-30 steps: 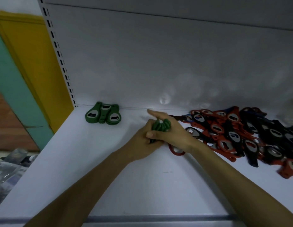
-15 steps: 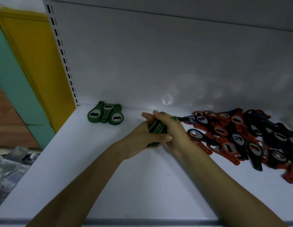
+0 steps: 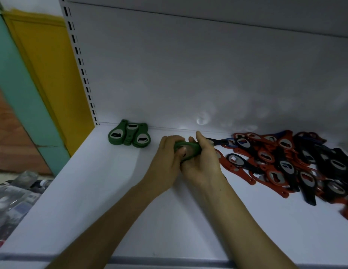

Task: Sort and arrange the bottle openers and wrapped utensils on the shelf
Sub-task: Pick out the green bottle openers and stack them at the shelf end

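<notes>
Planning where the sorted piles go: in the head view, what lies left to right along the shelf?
Slotted upright → stacked green openers → left hand → held green openers → right hand → pile of red and black openers.

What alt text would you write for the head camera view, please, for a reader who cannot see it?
A person's left hand and right hand together grip a bundle of green bottle openers over a white shelf. A group of green openers lies at the back left, and a loose pile of red and black openers spreads on the right.
</notes>
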`<state>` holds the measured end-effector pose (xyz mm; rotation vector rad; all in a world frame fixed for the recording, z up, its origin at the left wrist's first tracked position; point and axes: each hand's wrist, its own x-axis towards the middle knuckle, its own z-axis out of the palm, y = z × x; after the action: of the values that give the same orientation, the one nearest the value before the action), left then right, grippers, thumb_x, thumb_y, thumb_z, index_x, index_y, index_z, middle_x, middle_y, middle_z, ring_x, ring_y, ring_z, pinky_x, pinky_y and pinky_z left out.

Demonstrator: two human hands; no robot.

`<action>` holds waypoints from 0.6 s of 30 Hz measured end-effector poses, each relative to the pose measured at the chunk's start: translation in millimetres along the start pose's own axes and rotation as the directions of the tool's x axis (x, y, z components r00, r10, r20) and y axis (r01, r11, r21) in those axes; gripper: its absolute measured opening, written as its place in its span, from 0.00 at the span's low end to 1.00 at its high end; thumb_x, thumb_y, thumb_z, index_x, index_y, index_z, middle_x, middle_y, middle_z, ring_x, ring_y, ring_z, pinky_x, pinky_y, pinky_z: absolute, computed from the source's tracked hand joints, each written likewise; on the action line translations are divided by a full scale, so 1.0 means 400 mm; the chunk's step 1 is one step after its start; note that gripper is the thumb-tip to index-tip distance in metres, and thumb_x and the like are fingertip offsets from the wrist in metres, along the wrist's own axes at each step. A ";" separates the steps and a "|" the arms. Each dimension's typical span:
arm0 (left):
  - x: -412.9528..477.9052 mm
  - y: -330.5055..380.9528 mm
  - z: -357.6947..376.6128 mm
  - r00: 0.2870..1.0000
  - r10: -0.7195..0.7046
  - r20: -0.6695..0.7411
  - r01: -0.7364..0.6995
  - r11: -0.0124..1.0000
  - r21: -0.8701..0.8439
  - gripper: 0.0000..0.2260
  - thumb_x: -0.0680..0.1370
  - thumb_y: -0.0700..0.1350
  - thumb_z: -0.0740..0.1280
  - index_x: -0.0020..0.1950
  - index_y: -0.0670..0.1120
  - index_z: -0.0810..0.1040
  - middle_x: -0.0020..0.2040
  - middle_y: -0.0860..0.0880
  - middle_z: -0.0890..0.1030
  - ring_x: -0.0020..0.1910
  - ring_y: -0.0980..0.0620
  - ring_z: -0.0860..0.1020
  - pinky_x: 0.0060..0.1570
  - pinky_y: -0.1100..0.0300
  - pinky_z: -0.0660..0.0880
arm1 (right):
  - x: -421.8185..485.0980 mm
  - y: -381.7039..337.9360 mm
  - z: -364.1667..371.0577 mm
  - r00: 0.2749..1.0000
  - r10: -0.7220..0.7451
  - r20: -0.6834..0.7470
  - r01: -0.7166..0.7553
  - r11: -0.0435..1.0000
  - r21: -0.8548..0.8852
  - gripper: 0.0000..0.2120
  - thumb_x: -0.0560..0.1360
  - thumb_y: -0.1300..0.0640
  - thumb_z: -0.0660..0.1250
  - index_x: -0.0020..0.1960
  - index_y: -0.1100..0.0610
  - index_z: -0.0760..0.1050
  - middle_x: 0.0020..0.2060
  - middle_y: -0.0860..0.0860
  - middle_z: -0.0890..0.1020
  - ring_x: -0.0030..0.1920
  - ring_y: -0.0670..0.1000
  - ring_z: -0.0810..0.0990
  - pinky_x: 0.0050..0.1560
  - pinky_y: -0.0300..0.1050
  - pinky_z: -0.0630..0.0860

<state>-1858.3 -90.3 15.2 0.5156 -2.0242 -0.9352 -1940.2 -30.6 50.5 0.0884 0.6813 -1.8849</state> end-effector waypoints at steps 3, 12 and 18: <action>0.008 0.006 -0.025 0.978 -0.208 0.008 0.201 0.933 -0.299 0.10 0.79 0.40 0.62 0.59 0.50 0.68 0.51 0.55 0.75 0.47 0.61 0.76 0.43 0.70 0.75 | -0.001 -0.008 -0.010 0.989 -0.007 0.149 0.037 0.979 -0.202 0.12 0.72 0.54 0.69 0.50 0.61 0.76 0.45 0.61 0.82 0.51 0.58 0.83 0.52 0.49 0.80; 0.029 -0.002 -0.062 0.945 -0.302 0.129 0.319 0.751 -0.578 0.10 0.78 0.38 0.63 0.55 0.52 0.71 0.48 0.47 0.77 0.44 0.57 0.79 0.41 0.63 0.77 | -0.007 -0.046 -0.035 0.917 -0.266 0.297 0.397 0.550 -0.735 0.13 0.70 0.65 0.72 0.55 0.61 0.78 0.46 0.56 0.85 0.46 0.55 0.84 0.45 0.45 0.82; 0.055 -0.016 -0.084 0.953 -0.230 0.196 0.300 0.797 -0.525 0.13 0.77 0.40 0.65 0.59 0.51 0.69 0.51 0.45 0.77 0.49 0.56 0.80 0.48 0.61 0.79 | 0.014 -0.054 -0.014 0.862 -0.313 0.400 0.503 0.417 -0.757 0.09 0.69 0.64 0.74 0.48 0.63 0.79 0.42 0.55 0.86 0.43 0.53 0.85 0.39 0.42 0.81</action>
<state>-1843.2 -122.7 34.4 0.4287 -1.6890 -1.6923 -1962.9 -26.7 52.8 -0.9968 1.5293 -1.7474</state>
